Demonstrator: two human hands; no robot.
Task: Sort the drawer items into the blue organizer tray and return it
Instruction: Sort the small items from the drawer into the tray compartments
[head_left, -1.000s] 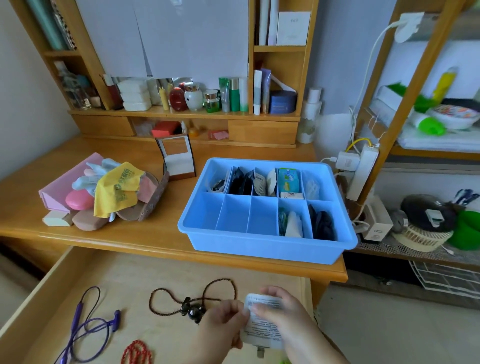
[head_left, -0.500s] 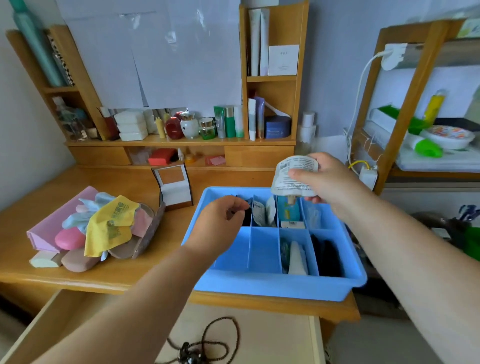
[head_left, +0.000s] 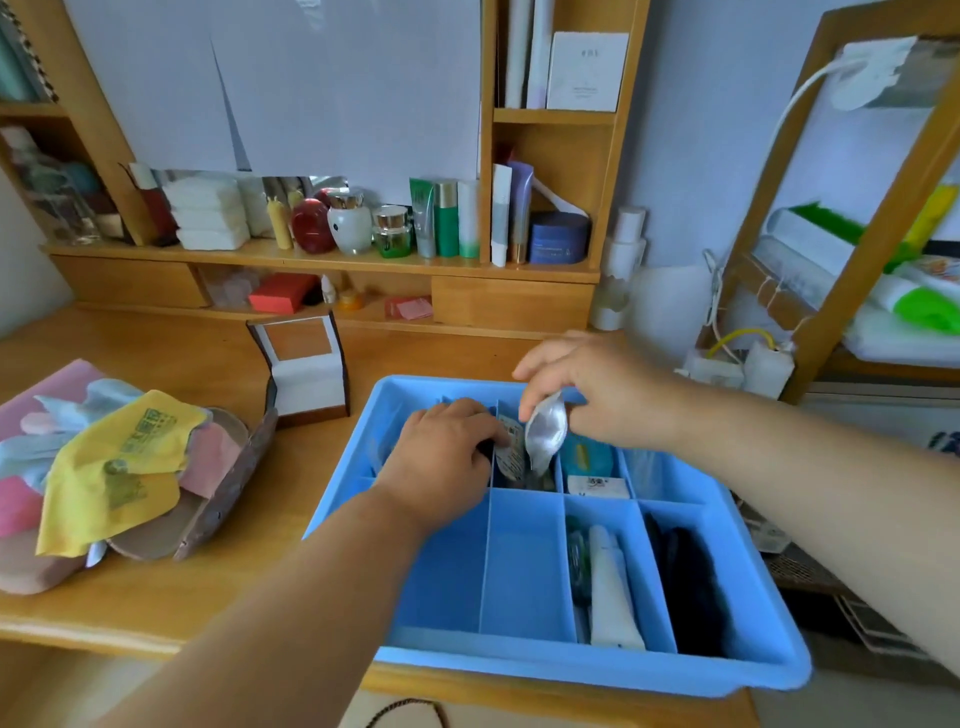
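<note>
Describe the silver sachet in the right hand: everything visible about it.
The silver sachet is a small flat pouch, foil-like and shiny, with a rounded outline and a pale sealed edge. The right hand pinches its upper end, so it hangs tilted, lower end dipping into a back-row compartment of the blue organizer tray, beside a printed packet standing there. The left hand rests at that packet. Whether the sachet touches the packet or compartment floor cannot be told. No print shows on this side.

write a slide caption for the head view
Right hand lowers a silver sachet into the blue organizer tray while the left hand parts packets.
</note>
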